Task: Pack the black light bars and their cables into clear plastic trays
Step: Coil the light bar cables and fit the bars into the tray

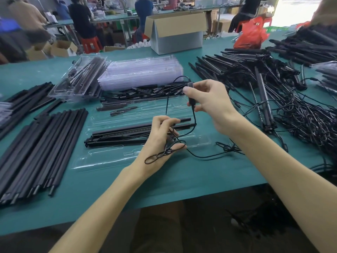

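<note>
Left hand: your left hand (pixel 160 143) is nearest you, over the near edge of the tray. Its fingers are curled and hold small loops of the cable (pixel 194 116), one loop trailing back across the wrist.
Right hand: your right hand (pixel 209 103) is raised above the tray. Thumb and fingertips pinch the inline module (pixel 190 95) on the cable; whether this is a plug or a controller cannot be told from here.
Cable: thin, soft and light. It runs from the module down to the left-hand loops, and a further bundle trails on the table (pixel 109 189) to the right. Expect it to spring open and snag; take hold at the module and at the gathered loops, not mid-span.
Light bar: one light bar (pixel 127 136) lies in the clear tray (pixel 102 161), just beyond your left fingers. It looks long, stiff and light; grip it near both ends.
Tray: thin, flexible plastic; it likely buckles under pressure.
Supplies: the stack of empty trays (pixel 142 73) is beyond the tray, loose bars (pixel 45 143) are on the left, and a tangle of bars and leads (pixel 291 110) is on the right.
</note>
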`<control>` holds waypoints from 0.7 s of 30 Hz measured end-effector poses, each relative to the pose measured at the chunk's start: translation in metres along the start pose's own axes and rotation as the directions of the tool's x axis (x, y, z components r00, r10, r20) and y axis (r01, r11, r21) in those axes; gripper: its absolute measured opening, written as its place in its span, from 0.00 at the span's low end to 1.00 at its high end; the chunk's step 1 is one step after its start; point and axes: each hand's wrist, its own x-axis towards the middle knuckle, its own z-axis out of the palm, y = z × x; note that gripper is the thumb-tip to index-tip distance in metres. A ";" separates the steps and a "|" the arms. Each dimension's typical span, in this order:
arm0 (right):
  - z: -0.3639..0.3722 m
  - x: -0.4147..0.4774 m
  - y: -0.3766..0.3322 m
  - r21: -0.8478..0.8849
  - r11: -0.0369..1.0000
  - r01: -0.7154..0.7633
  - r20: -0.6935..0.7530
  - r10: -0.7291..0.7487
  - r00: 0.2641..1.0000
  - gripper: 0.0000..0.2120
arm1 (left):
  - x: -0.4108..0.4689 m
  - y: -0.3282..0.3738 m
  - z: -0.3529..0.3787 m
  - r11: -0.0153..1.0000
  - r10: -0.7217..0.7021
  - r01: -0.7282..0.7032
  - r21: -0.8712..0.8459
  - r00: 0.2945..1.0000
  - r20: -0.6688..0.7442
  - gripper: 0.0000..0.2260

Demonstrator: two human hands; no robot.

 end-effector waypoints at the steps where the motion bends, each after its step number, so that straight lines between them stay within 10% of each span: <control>1: -0.001 0.000 0.002 -0.006 1.000 -0.005 -0.018 0.005 1.000 0.12 | 0.002 0.005 -0.001 0.987 -0.123 0.118 -0.108 0.991 -0.048 0.20; 8: -0.013 0.001 0.026 -0.032 0.998 -0.048 -0.123 0.044 0.991 0.09 | 0.005 0.010 -0.010 0.694 -0.493 0.339 -0.636 0.867 -0.076 0.27; 17: -0.022 0.000 0.044 0.031 0.993 -0.112 -0.196 0.116 0.974 0.10 | 0.011 0.008 -0.018 0.475 -0.557 0.449 -0.757 0.820 0.136 0.14; 21: -0.021 -0.002 0.052 0.020 0.992 -0.127 -0.181 0.128 0.975 0.08 | 0.001 0.004 -0.022 0.667 -0.433 0.393 -0.633 0.896 0.100 0.18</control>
